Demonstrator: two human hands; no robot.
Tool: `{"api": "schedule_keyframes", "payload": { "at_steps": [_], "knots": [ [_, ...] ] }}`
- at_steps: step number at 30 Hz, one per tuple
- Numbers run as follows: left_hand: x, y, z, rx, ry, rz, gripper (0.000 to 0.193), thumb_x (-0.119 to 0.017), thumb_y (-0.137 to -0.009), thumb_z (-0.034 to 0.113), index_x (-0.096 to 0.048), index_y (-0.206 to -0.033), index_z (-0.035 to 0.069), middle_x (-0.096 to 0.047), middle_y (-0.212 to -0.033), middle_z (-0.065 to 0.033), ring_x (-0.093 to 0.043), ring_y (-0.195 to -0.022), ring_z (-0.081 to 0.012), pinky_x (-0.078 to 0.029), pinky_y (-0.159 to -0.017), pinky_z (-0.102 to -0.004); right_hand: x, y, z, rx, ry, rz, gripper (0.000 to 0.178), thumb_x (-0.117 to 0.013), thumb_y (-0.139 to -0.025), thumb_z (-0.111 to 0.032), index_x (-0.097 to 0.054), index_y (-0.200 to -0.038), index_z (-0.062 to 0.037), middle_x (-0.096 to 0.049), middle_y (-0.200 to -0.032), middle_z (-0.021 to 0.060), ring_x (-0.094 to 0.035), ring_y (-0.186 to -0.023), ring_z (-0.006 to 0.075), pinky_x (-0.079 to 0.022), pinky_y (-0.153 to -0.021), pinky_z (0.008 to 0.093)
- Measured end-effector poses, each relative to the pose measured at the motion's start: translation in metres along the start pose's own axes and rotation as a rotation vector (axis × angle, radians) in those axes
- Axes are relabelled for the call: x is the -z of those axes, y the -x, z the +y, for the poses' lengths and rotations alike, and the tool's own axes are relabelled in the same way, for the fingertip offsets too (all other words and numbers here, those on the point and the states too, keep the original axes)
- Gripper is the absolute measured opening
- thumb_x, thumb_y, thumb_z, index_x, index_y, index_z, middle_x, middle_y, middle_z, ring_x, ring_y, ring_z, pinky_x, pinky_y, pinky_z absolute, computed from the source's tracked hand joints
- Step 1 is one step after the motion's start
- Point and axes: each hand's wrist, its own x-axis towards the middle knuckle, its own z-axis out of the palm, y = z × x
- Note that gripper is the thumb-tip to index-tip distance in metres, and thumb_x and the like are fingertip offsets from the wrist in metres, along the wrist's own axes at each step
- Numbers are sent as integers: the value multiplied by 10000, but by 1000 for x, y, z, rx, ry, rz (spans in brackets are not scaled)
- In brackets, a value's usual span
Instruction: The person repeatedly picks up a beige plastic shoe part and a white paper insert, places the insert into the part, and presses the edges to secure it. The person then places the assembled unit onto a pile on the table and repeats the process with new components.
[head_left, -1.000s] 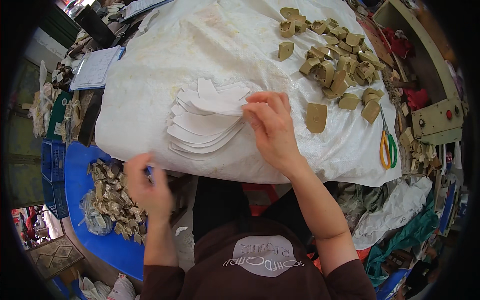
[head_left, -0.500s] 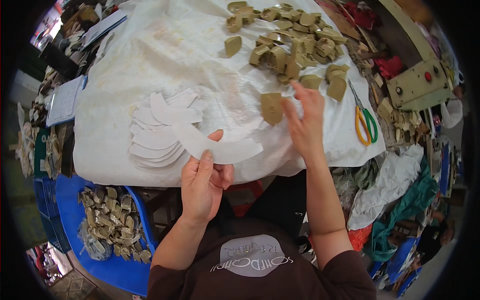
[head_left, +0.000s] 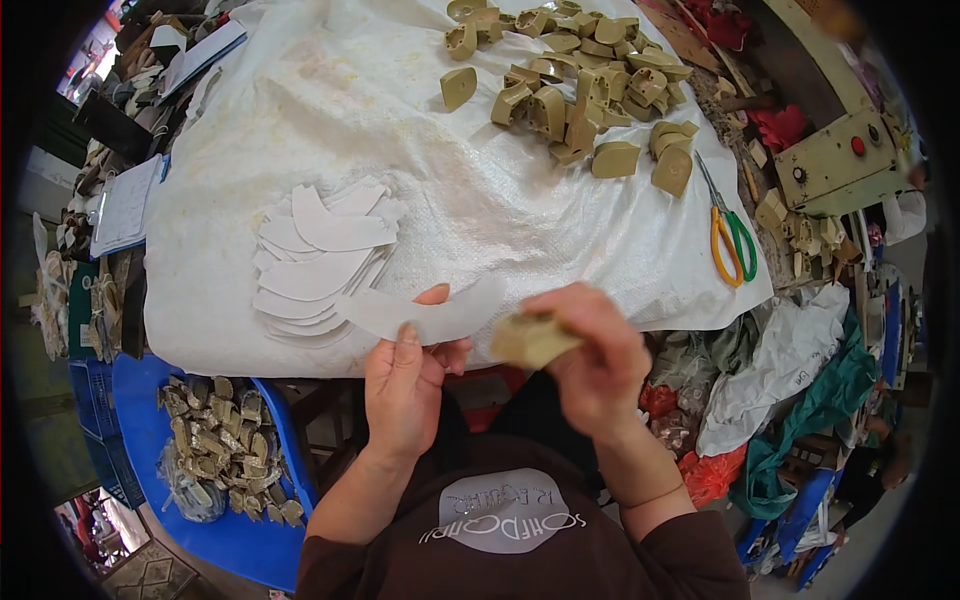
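My left hand [head_left: 408,385] pinches a curved white strip [head_left: 430,318] between thumb and fingers, just over the table's near edge. In my right hand [head_left: 600,365] is an olive shoe heel [head_left: 535,340], blurred by motion and close to the strip's right end. A fanned stack of similar white strips [head_left: 310,285] lies to the left on the sheet. Farther off at the right is a pile of olive heels [head_left: 585,85], several of them lying a little apart from it.
A white woven sheet [head_left: 350,130] covers the table. Scissors [head_left: 733,235] with one yellow and one green handle lie near its right edge. A blue bin [head_left: 245,555] with glittery heels stands lower left. A control box [head_left: 840,160] is at right, above crumpled bags [head_left: 770,370].
My right hand has picked up the olive heel that lay nearest and brought it down toward the white strip. My left hand has kept its hold, lowering the strip slightly.
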Motion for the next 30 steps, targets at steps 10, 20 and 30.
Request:
{"api": "schedule_keyframes", "payload": {
  "at_steps": [10,20,30],
  "knots": [
    [-21,12,7,-21,-60,-82,400,-361,-1006,176,-429,-1272,-114,-476,-1314,-212,-497,-1197,-248,-394,-1025,-367,-28,14,18,269,74,31,463,-620,-669,143,-558,-1095,-28,-599,-1070,160,-597,-905,316,-514,-726,366],
    [-27,21,4,-93,-379,-7,445,-359,-1004,217,-423,-1275,-130,-504,-1276,-218,-497,-1189,-261,-368,-1033,-385,-37,13,17,275,171,120,489,-642,-646,106,-556,-1096,-67,-608,-1025,120,-564,-868,287,-482,-689,360],
    [-23,10,33,-440,-911,121,237,-476,-931,85,-625,-1007,-82,-670,-935,-155,-613,-789,-162,-476,-694,-262,-16,-1,0,248,549,-50,383,-687,-589,-56,-621,-955,-146,-613,-935,9,-493,-811,212,-288,-769,415]
  ]
}}
